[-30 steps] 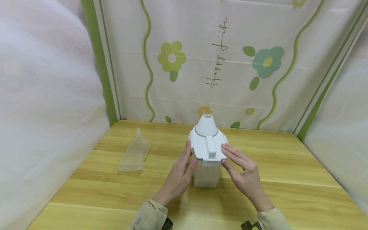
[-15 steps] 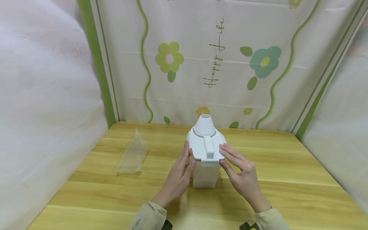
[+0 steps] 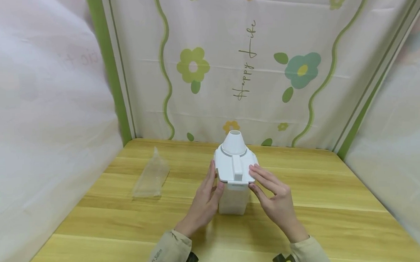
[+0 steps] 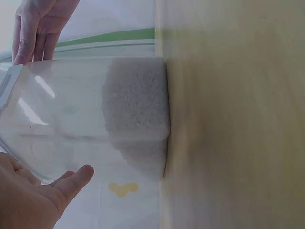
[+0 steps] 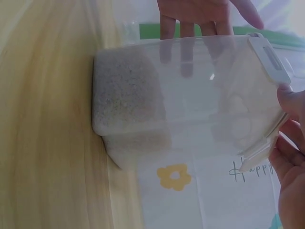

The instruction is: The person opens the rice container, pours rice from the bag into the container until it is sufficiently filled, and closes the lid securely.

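Observation:
A clear container [image 3: 234, 197] with a white spouted lid [image 3: 234, 166] stands on the wooden table [image 3: 323, 192], with white granules [image 4: 136, 102] in its bottom. My left hand [image 3: 207, 194] lies with straight fingers against the container's left side, just under the lid. My right hand [image 3: 272, 192] has straight fingers resting on the lid's right edge, its thumb by the wall below. In the left wrist view my left hand [image 4: 33, 195] sits beside the container [image 4: 71, 109]. In the right wrist view my right hand [image 5: 290, 157] touches the lid's rim, with the granules [image 5: 126, 93] to the left.
A crumpled clear plastic bag [image 3: 152, 178] lies on the table to the left of the container. Flowered curtains [image 3: 249, 68] close off the back, and pale sheets hang at both sides. Bare wood stretches in front and to the right.
The view has shifted slightly. Both hands stay against the container and its lid, and the container has not moved on the table.

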